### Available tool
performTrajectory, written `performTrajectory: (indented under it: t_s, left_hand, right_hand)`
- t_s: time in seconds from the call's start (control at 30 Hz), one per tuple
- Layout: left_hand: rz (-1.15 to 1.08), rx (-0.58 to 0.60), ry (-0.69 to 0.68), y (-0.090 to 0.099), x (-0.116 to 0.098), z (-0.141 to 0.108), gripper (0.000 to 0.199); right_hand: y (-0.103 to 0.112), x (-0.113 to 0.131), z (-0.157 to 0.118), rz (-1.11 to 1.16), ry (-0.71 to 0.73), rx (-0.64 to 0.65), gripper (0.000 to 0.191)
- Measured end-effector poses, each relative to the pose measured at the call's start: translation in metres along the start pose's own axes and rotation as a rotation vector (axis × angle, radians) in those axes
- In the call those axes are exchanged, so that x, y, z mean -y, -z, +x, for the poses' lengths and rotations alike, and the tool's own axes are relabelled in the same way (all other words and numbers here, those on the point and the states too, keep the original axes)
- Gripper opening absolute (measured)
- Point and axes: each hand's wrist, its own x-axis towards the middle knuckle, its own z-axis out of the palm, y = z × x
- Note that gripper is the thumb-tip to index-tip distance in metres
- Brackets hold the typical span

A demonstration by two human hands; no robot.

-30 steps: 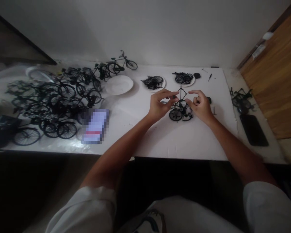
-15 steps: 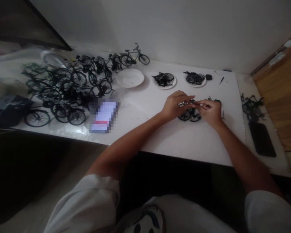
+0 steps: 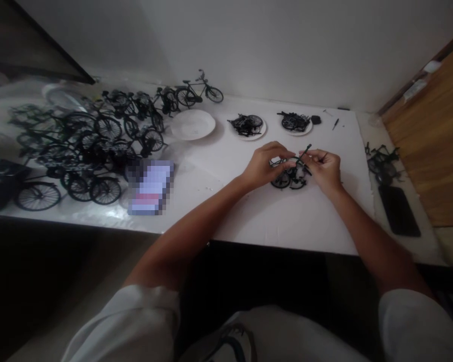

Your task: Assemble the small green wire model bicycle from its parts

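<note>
- Since half a second ago, a slim dark-green bar (image 3: pixel 305 152) has come up at a tilt between the two hands, rising past their fingertips.
- Near right, a dark phone-like slab (image 3: pixel 399 211) lies flat; near left lies a pixelated bluish object (image 3: pixel 151 188).
- Just beyond them, a small dark model bicycle (image 3: pixel 287 180) sits on the white tabletop (image 3: pixel 245 216), partly hidden under the hands.
- Left hand (image 3: pixel 270 163): thumb and forefinger curve around the bicycle's upper left; I can't tell whether they clamp it.
- Right hand (image 3: pixel 324 168): fingers bunched at the bar; their grip is unclear from here.
- Farther left, many model bicycles (image 3: pixel 105 125) crowd together.
- Far side: two small plates of dark parts (image 3: pixel 245 125), and one bicycle (image 3: pixel 198 94) upright near the wall.
</note>
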Motion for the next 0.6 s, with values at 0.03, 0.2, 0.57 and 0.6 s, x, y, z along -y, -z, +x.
performTrajectory:
  t_s: [0.03, 0.2, 0.57, 0.6]
  left_hand:
    - [-0.029, 0.019, -0.006, -0.0015, -0.0010, -0.0007, 0.040]
    - [-0.070, 0.079, -0.019, -0.0069, -0.0033, -0.0037, 0.039]
    - [-0.119, 0.054, 0.111, -0.0065, -0.0090, -0.0026, 0.035]
    - [-0.149, 0.046, 0.145, -0.0063, -0.0090, -0.0021, 0.037]
  right_hand:
    - [0.0002, 0.0004, -0.0003, 0.001, -0.001, 0.004, 0.054]
    - [-0.0004, 0.0020, -0.0018, -0.035, 0.037, 0.019, 0.055]
    - [0.0048, 0.0002, -0.0044, -0.175, 0.133, 0.246, 0.066]
    - [0.0074, 0.0006, -0.0033, -0.215, 0.138, 0.284, 0.064]
